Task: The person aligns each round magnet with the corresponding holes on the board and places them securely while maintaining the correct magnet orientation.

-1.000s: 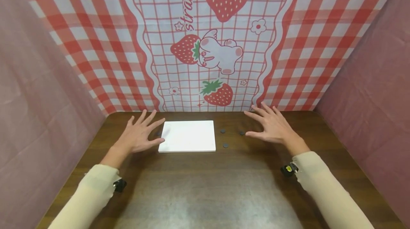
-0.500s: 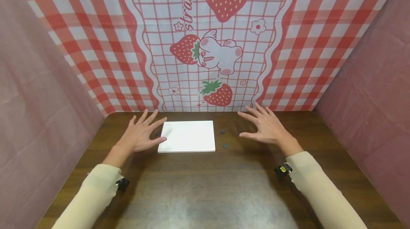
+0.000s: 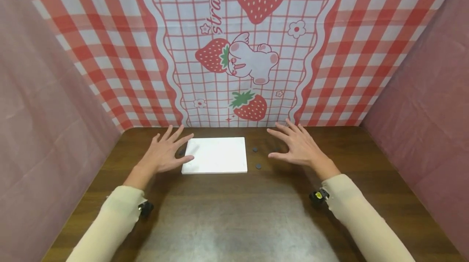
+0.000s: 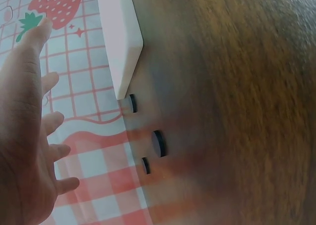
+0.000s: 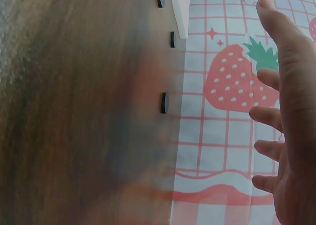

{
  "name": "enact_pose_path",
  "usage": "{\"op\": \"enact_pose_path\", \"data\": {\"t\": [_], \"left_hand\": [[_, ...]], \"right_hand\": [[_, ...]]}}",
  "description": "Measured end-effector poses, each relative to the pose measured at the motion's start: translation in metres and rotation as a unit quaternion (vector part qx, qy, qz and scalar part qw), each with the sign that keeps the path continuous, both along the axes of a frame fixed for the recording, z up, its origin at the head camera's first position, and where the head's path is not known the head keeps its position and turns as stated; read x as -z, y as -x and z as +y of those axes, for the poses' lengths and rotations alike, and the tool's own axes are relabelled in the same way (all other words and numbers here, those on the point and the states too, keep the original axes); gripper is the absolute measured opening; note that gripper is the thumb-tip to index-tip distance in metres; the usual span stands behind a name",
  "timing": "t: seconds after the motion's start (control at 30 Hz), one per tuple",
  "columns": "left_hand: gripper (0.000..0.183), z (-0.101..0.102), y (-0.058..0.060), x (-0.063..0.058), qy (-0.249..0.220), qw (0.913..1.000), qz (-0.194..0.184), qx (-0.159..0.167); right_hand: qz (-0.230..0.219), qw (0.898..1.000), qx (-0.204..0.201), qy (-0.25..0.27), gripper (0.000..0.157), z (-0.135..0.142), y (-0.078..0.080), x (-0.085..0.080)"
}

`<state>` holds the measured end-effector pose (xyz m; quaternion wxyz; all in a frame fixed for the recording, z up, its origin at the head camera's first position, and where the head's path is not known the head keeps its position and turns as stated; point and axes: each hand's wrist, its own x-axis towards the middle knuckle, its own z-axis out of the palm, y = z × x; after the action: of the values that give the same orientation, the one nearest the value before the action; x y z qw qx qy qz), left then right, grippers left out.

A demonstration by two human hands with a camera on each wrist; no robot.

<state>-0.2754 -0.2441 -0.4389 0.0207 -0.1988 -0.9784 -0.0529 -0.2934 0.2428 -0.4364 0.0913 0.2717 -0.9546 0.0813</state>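
Observation:
A flat white rectangular board (image 3: 216, 155) lies near the back of the wooden table. My left hand (image 3: 163, 154) hovers at its left end with fingers spread, the thumb overlapping the board in the head view. To the right of the board, my right hand (image 3: 298, 146) hovers with fingers apart. Neither hand holds anything. Small dark discs lie on both sides of the board. Beside its right edge sit one disc (image 3: 255, 149) and a nearer disc (image 3: 258, 166). The left wrist view shows a larger disc (image 4: 158, 143) between two smaller ones; the right wrist view shows three discs, including one disc (image 5: 165, 103).
A brown wooden table (image 3: 227, 217) carries everything. Behind it rises a red-and-white checked cloth (image 3: 253, 62) printed with strawberries. Pink curtains (image 3: 421, 103) hang along both sides. A small black device (image 3: 318, 197) is strapped at each wrist.
My right hand has drifted left, toward the board, passing over the disc farthest right. My left hand has shifted slightly right. The board and discs have stayed in place.

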Motion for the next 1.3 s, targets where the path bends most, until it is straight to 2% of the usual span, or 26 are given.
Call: {"op": "enact_pose_path", "data": {"t": [0.47, 1.3], "left_hand": [[0.086, -0.002, 0.005, 0.01, -0.015, 0.9998, -0.011, -0.005], [0.087, 0.005, 0.014, 0.016, -0.059, 0.9962, -0.064, -0.004]], "right_hand": [[-0.007, 1.0, -0.007, 0.019, 0.087, -0.013, -0.007, 0.006], [-0.022, 0.999, -0.031, 0.025, 0.084, -0.031, -0.011, 0.014]]}}
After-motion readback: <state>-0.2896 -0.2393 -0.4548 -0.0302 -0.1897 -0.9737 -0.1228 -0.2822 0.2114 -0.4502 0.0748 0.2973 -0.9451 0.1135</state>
